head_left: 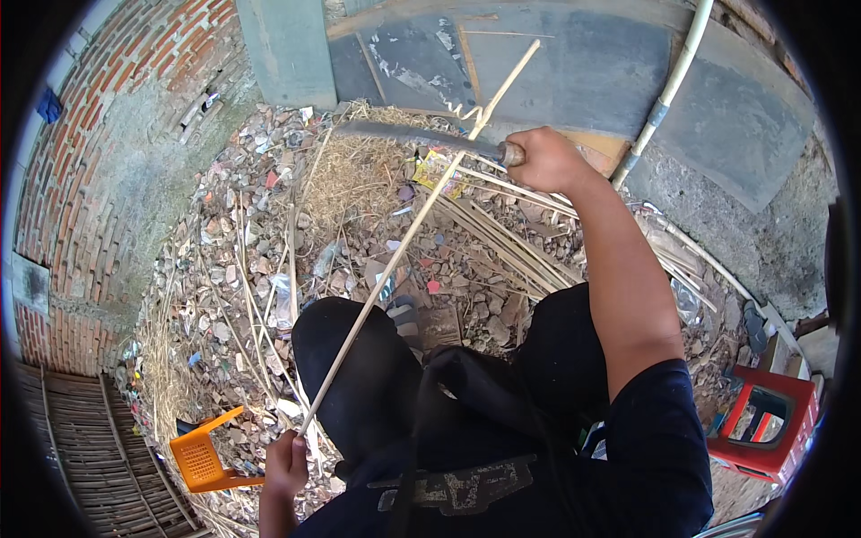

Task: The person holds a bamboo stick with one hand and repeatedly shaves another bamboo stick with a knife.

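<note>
A long pale bamboo strip (395, 255) runs slantwise from the lower left over my left knee to the far middle. My left hand (285, 463) is closed around its near end. In my right hand (543, 160) is the wooden handle of a machete (395, 133), its long dark blade pointing left. The blade lies across the strip's far part, apparently touching it. A thin curled shaving (465, 113) hangs at the strip just beyond the blade.
Rubble and litter cover the ground, with a pile of cut bamboo strips (511, 242) and shavings (352, 175) ahead. An orange plastic stool (199, 457) lies left; a red one (769, 417) is right. A brick wall (99, 161), grey panels (574, 76) and a pipe (668, 94) bound the space.
</note>
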`<state>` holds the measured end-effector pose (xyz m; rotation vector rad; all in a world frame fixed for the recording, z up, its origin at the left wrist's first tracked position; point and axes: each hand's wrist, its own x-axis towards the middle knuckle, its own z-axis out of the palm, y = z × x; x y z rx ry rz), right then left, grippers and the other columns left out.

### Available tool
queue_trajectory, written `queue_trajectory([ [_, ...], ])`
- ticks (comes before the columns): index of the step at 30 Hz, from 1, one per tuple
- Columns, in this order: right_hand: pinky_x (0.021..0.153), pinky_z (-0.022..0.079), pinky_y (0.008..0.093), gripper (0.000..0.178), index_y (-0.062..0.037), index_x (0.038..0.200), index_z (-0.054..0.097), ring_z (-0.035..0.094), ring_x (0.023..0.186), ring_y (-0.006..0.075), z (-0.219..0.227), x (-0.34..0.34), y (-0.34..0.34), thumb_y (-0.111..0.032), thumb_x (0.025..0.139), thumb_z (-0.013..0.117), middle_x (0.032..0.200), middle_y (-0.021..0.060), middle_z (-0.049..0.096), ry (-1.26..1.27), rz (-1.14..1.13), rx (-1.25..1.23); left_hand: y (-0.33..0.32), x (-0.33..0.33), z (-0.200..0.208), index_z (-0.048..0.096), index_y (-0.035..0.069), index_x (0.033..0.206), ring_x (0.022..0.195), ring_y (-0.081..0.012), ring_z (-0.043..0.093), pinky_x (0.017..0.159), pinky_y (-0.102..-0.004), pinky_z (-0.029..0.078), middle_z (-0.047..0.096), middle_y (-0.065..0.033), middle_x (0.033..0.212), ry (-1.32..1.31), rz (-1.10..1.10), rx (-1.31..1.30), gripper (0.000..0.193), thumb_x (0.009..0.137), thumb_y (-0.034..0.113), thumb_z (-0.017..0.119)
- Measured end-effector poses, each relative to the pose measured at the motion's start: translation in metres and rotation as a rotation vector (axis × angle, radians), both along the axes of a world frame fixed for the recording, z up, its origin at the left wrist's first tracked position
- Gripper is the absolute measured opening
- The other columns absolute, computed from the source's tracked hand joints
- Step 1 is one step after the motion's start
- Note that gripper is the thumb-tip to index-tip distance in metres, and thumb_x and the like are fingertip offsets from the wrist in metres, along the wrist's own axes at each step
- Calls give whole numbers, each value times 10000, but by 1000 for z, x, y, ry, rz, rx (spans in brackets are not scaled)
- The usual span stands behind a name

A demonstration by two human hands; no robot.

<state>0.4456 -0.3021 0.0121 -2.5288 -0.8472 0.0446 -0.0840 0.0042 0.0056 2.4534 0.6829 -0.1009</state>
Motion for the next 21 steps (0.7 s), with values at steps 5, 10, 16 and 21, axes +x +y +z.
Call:
queue_trajectory([
  [5, 846, 535, 460, 270, -69, 956, 711, 678, 919, 368, 15, -10, -1, -206, 726, 671, 944, 188, 719, 25, 131, -154, 2, -5, -2, 536, 6, 774, 507, -334, 583, 515, -407, 433, 553, -161, 571, -9, -11, 78, 380, 1042, 255, 431],
  [10, 747, 535, 435, 289, -43, 970, 714, 664, 791, 346, -31, 22, -19, -183, 718, 685, 847, 191, 702, -91, -107, 46, 7, 4, 2, 525, 7, 775, 482, -348, 556, 498, -417, 415, 525, -163, 551, 7, -60, 54, 370, 1040, 250, 435],
  [16, 890, 532, 463, 351, -87, 1049, 724, 680, 944, 383, 9, -1, -2, -216, 728, 668, 977, 204, 718, 61, 99, -81, 3, -2, -1, 504, 9, 758, 473, -331, 551, 488, -416, 406, 513, -155, 543, 6, -24, 64, 367, 1038, 238, 438],
  [21, 883, 529, 454, 373, -89, 1084, 728, 681, 969, 376, -46, 44, -42, -215, 739, 664, 1006, 205, 720, 55, -278, 133, 7, 6, 2, 508, 8, 759, 469, -318, 552, 485, -415, 404, 517, -153, 541, -16, -54, 62, 357, 1034, 224, 440],
])
